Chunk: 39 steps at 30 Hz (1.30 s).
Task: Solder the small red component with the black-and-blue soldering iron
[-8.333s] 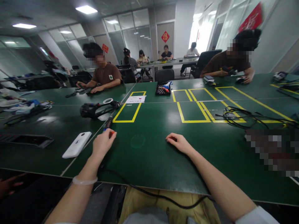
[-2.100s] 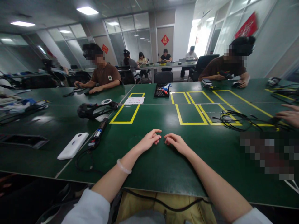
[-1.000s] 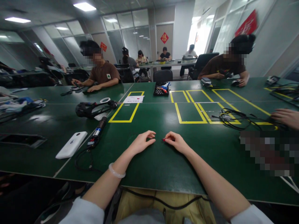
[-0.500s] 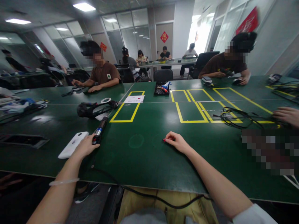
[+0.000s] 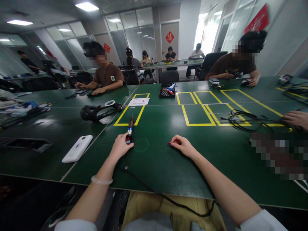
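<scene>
My left hand (image 5: 121,146) is wrapped round the lower end of an electric screwdriver (image 5: 130,129), whose tip points away from me over the green table (image 5: 154,166). A black cable runs from the tool's end down past the table's front edge. To the right, my right hand (image 5: 180,143) pinches a small red object (image 5: 169,143) between thumb and fingertips, low over the table. Faint rings show on the tabletop between the two hands.
A white case (image 5: 77,149) and a black headband-like device (image 5: 96,113) lie left. Yellow tape rectangles, a paper label (image 5: 139,101) and a black tray of tools (image 5: 167,91) are ahead. Coiled cables (image 5: 243,118) and another person's hand (image 5: 295,119) are right; people sit opposite.
My left hand has carried the screwdriver to the right, from beside the white case to in front of the left tape rectangle. My right hand has stayed almost still.
</scene>
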Tool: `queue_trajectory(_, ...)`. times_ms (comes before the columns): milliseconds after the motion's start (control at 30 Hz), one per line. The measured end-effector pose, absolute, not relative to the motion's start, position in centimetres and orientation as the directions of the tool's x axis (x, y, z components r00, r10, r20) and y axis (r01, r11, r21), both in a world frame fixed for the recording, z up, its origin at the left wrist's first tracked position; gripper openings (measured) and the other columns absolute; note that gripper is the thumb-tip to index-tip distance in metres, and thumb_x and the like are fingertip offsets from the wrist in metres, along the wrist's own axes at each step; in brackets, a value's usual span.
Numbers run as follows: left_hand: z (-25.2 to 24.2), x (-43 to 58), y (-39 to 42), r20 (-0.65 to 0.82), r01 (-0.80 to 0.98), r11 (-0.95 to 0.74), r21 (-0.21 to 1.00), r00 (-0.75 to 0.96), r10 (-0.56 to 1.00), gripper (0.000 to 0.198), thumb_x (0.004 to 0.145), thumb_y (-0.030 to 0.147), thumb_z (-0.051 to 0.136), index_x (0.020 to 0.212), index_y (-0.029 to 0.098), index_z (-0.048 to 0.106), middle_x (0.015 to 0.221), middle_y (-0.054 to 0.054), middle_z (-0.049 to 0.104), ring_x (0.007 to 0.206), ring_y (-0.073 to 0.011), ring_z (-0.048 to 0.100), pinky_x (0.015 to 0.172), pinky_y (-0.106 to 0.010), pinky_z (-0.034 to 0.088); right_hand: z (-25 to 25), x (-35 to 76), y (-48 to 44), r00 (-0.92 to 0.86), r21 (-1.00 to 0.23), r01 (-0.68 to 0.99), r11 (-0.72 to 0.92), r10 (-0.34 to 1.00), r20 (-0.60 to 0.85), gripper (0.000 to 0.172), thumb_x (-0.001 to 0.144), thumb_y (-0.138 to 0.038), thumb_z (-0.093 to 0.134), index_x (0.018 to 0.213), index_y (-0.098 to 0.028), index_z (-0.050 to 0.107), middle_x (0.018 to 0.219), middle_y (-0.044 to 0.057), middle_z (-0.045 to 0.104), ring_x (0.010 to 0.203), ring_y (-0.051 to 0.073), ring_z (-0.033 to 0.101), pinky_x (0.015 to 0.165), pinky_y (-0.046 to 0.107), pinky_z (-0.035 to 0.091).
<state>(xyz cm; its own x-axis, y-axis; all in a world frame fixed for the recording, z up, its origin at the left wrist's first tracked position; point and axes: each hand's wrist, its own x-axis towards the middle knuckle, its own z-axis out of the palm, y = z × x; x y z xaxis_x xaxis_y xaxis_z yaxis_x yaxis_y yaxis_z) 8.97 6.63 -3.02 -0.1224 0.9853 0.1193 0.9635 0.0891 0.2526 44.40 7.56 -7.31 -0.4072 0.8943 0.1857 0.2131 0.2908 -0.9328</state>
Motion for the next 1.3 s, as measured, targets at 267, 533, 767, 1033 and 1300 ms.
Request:
queue_trajectory(267,-3.9,21.9,6.3,0.171,0.932,-0.226,0.284,0.182,0.968,0.068,0.071,0.035,0.061,0.134,0.02,0.043,0.119,-0.01,0.05,0.107,-0.0253,0.05,0.089,-0.034,0.046,-7.5,44.4,7.5,-0.362,-0.883,0.26,0.39,0.888,0.285,0.014,0.086,-0.032,0.058,0.084,-0.018,0.058,0.077,0.0,0.059,0.064,0.012,0.05,0.062,0.024,0.04)
queue_trajectory(533,-4.3,26.7,5.7,0.175,0.886,-0.323,0.332,0.278,0.944,0.066,0.073,0.032,0.059,0.135,0.022,0.039,0.118,-0.009,0.049,0.106,-0.0239,0.048,0.087,-0.032,0.045,-7.7,44.4,7.6,-0.351,-0.798,0.369,0.477,0.866,0.355,0.008,0.086,-0.024,0.056,0.081,-0.019,0.057,0.079,0.001,0.056,0.066,0.013,0.051,0.064,0.025,0.041)
queue_trajectory(767,-4.3,26.8,5.5,0.181,0.898,-0.327,0.294,0.284,0.942,0.065,0.075,0.035,0.058,0.135,0.021,0.037,0.119,-0.01,0.047,0.106,-0.0239,0.047,0.087,-0.032,0.045,-7.1,44.2,7.4,-0.328,-0.772,0.425,0.472,0.875,0.355,0.007,0.084,-0.022,0.061,0.081,-0.018,0.065,0.081,0.002,0.053,0.067,0.013,0.051,0.065,0.025,0.042)
queue_trajectory(1033,-3.8,27.7,5.7,0.196,0.952,-0.271,0.144,0.241,0.95,0.068,0.08,0.048,0.055,0.139,0.02,0.036,0.114,-0.012,0.05,0.103,-0.026,0.05,0.084,-0.035,0.041,-6.1,44.2,6.7,-0.35,-0.795,0.383,0.47,0.87,0.346,0.021,0.09,-0.03,0.055,0.082,-0.018,0.071,0.076,0.003,0.058,0.07,0.014,0.055,0.067,0.027,0.042)
queue_trajectory(1300,-4.1,27.1,6.1,0.221,0.945,-0.279,0.173,0.239,0.946,0.066,0.084,0.052,0.05,0.14,0.019,0.037,0.111,-0.013,0.051,0.102,-0.027,0.049,0.085,-0.038,0.038,-6.8,44.7,7.2,-0.342,-0.829,0.333,0.45,0.876,0.338,0.026,0.091,-0.037,0.051,0.099,-0.02,0.069,0.087,0.005,0.059,0.075,0.015,0.055,0.069,0.028,0.044)
